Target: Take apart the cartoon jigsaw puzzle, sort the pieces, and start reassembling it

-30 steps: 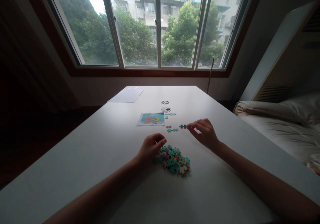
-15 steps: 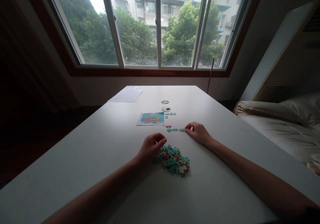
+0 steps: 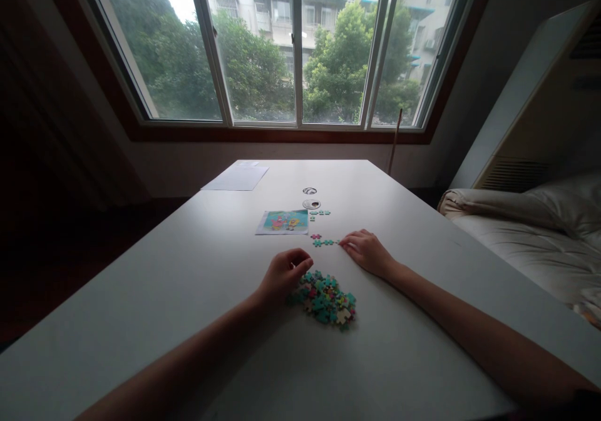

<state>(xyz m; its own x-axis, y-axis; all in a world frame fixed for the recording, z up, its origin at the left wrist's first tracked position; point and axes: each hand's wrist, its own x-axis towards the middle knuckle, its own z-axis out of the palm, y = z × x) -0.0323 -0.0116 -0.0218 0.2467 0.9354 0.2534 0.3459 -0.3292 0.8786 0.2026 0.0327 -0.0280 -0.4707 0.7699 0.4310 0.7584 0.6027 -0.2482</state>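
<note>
My right hand (image 3: 365, 251) rests on the table with its fingers together and their tips on a small jigsaw piece (image 3: 337, 242), which they mostly cover. That piece lies at the right end of a short row of green jigsaw pieces (image 3: 323, 243). Just behind the row is a pink jigsaw piece (image 3: 316, 236). My left hand (image 3: 285, 272) is curled at the upper left edge of a heap of mixed jigsaw pieces (image 3: 326, 300). Its thumb and fingers come close together; whether anything is pinched there is hidden.
Left of the row lies a cartoon picture sheet (image 3: 284, 222). More green pieces (image 3: 321, 213) sit beyond, near two round flat items (image 3: 311, 204). White paper (image 3: 237, 177) lies at the far left of the white table (image 3: 188, 271). A padded seat (image 3: 507, 221) stands at right.
My right hand has shifted slightly left, its fingers now straighter and covering the end piece that showed before. The gap in the row looks smaller. My left hand has stayed put.
</note>
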